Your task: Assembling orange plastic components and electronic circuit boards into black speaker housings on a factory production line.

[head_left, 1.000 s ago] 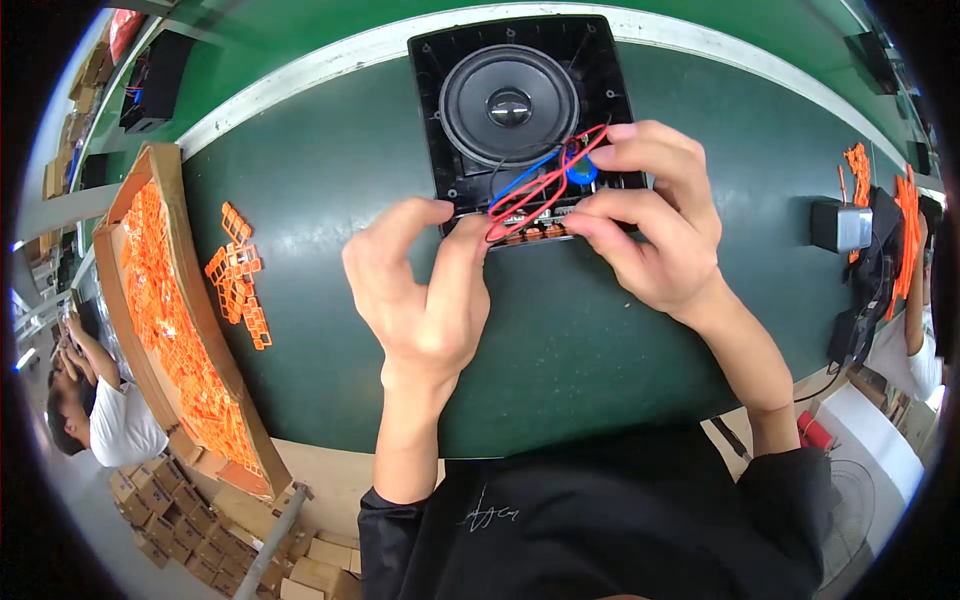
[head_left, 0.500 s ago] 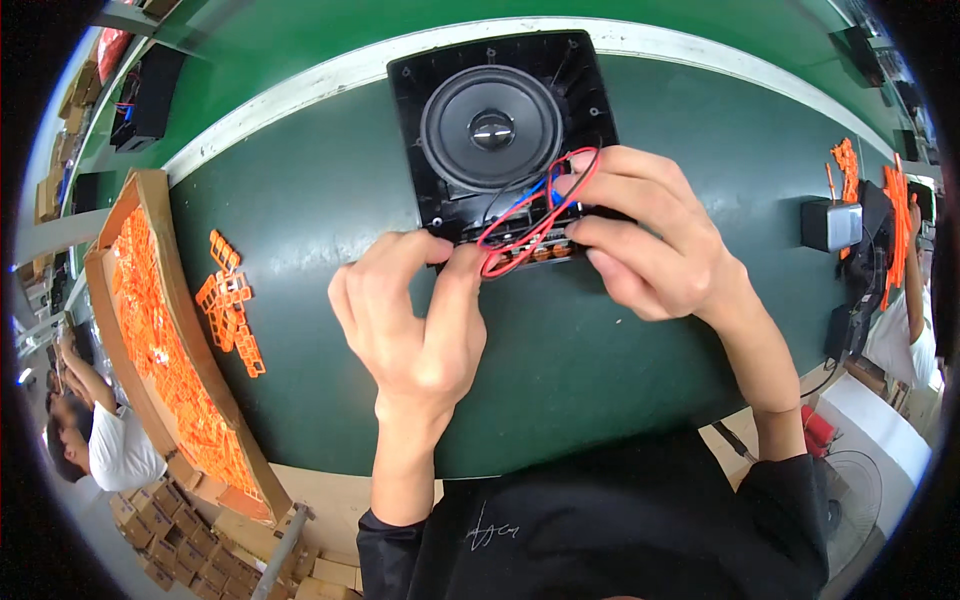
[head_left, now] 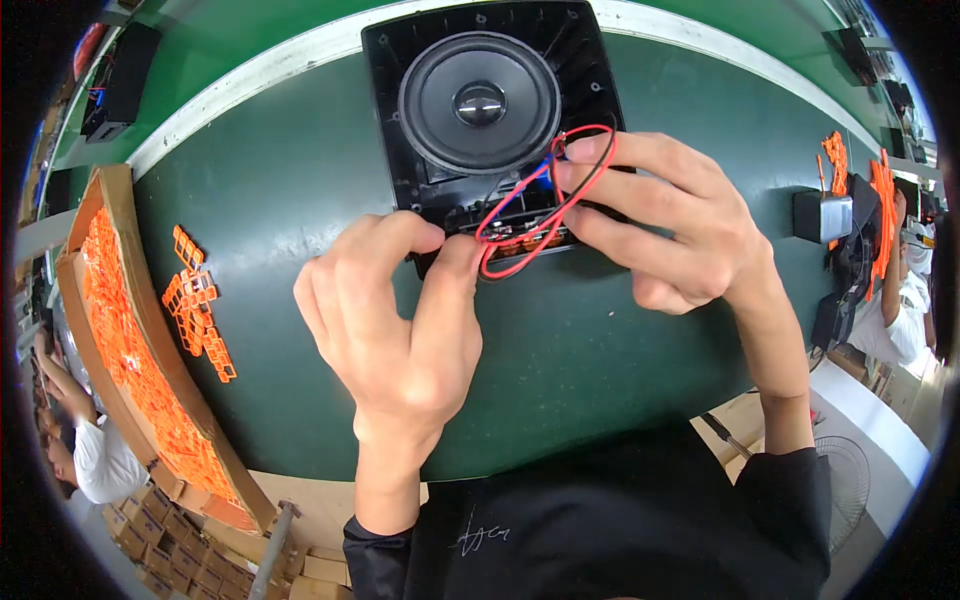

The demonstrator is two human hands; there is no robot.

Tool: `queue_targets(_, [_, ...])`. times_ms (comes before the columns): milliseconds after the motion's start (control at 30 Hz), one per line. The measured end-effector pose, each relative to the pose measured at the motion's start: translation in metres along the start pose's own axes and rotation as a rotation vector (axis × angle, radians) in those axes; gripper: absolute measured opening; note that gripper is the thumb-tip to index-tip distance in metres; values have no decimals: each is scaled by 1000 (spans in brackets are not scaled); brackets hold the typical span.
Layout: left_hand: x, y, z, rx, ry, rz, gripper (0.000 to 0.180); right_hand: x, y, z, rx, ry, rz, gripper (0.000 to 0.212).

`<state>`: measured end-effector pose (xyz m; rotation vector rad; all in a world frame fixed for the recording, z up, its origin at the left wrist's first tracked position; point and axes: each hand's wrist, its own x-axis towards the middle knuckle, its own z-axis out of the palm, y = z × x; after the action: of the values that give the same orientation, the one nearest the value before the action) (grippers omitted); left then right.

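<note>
Speaker (head_left: 440,100): one, black, round cone uppermost, on green bench (head_left: 560,380), mostly beyond both hands. Wires (head_left: 508,274): red and black, looped across speaker's near edge, between hands. Left hand (head_left: 400,335): at speaker's near left corner, thumb and forefinger close together beside loop; cannot tell whether gripping or released. Right hand (head_left: 685,220): at speaker's near right, fingers (head_left: 640,190) bent among wires; cannot tell whether grasping them. Box (head_left: 118,190): cardboard, at left, with orange pieces (head_left: 135,350). Loose pieces (head_left: 195,310): orange, on bench, beside box.
</note>
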<state>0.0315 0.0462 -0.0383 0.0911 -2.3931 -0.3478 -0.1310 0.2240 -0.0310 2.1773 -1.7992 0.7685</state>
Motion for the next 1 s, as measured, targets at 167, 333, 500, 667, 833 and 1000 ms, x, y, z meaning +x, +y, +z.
queue_targets(167, [11,0,-9,22,-111,36,17,5,-3,-3,-24,-40,-6,35])
queue_targets(333, [20,0,-21,22,-224,-36,15,-11,-16,-8,-91,227,182,26])
queue_targets(500, [2,2,-30,-216,-116,-58,24,-46,-36,6,-57,487,475,20])
queue_targets(667, [-13,43,-9,17,-255,68,39,-54,-35,12,-8,549,511,17])
queue_targets(833, [-16,66,4,191,-459,-41,60,-59,-34,15,33,612,556,17])
queue_targets(1000, [-5,70,15,224,-420,-51,53,-63,-22,5,93,677,620,21])
